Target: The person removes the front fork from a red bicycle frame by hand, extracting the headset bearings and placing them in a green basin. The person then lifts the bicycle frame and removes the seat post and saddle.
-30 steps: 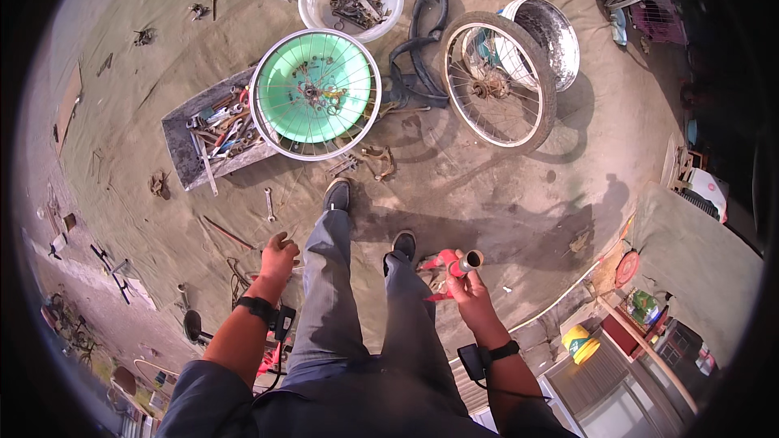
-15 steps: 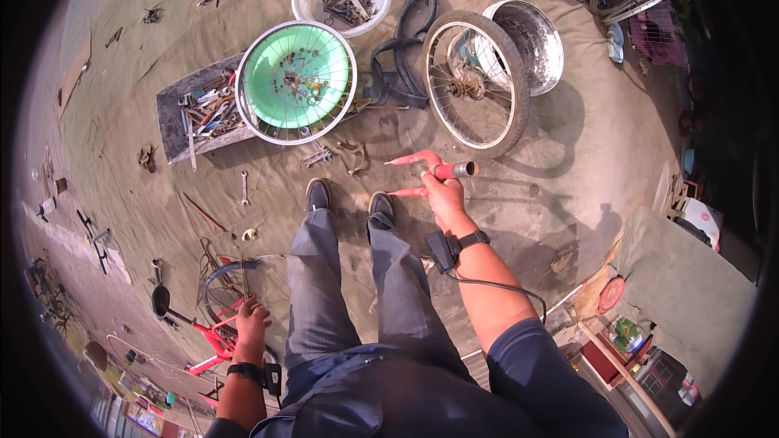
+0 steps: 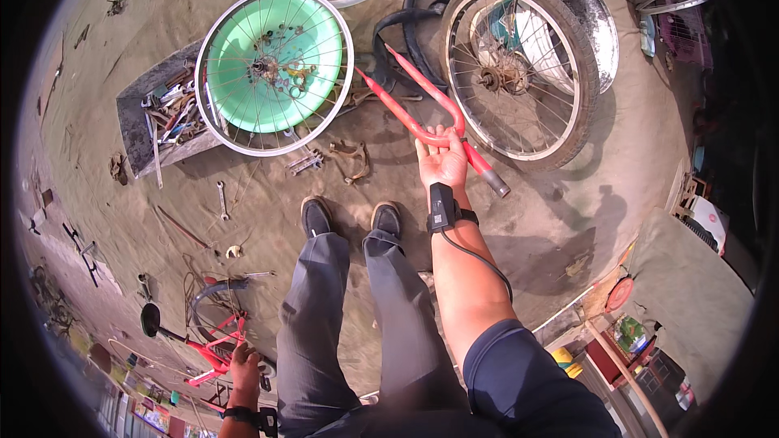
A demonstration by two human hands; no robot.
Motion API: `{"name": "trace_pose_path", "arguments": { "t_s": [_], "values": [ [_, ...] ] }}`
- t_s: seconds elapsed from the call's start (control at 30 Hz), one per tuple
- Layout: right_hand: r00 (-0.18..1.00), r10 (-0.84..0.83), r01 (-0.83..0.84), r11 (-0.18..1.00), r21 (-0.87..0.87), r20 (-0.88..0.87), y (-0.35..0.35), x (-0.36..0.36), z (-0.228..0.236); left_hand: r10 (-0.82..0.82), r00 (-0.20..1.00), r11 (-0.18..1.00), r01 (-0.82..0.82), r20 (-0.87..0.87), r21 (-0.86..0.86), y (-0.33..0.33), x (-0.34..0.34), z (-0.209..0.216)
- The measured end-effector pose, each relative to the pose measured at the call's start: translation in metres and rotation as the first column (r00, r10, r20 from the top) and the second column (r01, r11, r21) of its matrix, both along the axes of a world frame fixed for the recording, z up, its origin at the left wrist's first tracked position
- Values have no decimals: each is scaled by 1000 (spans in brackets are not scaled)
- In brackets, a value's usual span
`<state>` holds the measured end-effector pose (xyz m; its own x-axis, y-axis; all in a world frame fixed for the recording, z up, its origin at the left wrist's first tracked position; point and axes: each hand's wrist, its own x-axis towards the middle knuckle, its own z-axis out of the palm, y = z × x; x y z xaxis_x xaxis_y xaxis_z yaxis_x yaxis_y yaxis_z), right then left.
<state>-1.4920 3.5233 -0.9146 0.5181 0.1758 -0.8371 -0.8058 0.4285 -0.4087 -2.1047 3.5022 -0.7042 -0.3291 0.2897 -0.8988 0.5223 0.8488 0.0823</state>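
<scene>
My right hand [image 3: 443, 158], palm up, is closed around the crown of a red bicycle fork [image 3: 406, 116]. The fork's two tapering blades point up and left, one tip reaching across the rim of a spoked wheel in this view. Its steerer tube [image 3: 489, 174], bare grey metal at the end, points down and right past my wrist. At lower left my left hand [image 3: 245, 367] hangs with loosely bent fingers, overlapping a red bicycle frame [image 3: 215, 357] with a black saddle [image 3: 151, 319]. I make out nothing held in that hand; whether it touches the frame is unclear.
A bare wheel [image 3: 213, 123] lies over a green basin [image 3: 312, 109] of small parts, beside a tool tray [image 3: 134, 109]. A tyred wheel [image 3: 586, 105] leans on a white bucket [image 3: 604, 20]. Black inner tubes [image 3: 414, 36] and a wrench [image 3: 223, 199] lie on the ground cloth.
The fork has turned in my right hand's hold: its blades now point up-left and its steerer down-right. My right palm has rolled upward. My left hand has moved lower in view.
</scene>
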Motion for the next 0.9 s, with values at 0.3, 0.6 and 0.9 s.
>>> {"name": "trace_pose_path", "arguments": {
  "t_s": [0.3, 0.6, 0.9],
  "values": [
    [988, -36, 57, 988, 141, -149, 53, 14, -70, -67, 991, 997, 64, -113, -37, 35, -3, -21],
    [790, 577, -600, 797, -67, -207, -58, -42, 52, 41, 998, 999, -41, 51, 8, 23, 17, 9],
    [269, 919, -935, 178, -306, -289, -123, -39, 235, 208, 961, 954, -241, 183, 181, -9, 50, 92]
  ]
}}
